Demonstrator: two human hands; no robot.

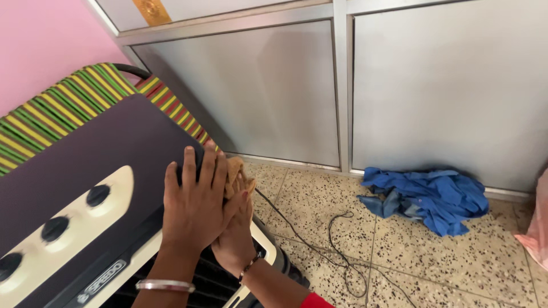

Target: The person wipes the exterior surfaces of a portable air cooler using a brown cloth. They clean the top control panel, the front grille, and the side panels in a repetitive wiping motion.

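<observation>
A dark-topped air cooler point(85, 165) with a cream panel and three black knobs point(54, 228) fills the lower left. My left hand point(194, 202) lies flat, fingers spread, on the cooler's top right corner. My right hand point(235, 228), with a thin bracelet at the wrist, sits just beneath and right of it, pressing a tan cloth point(234, 171) against the cooler's corner edge. The cloth is partly hidden by both hands.
A striped woven chair point(68, 100) stands behind the cooler by the pink wall. Grey metal-framed panels point(274, 85) line the back. A crumpled blue cloth point(428, 197) and a black cord point(337, 245) lie on the speckled floor. Pink fabric point(538, 228) shows at the right edge.
</observation>
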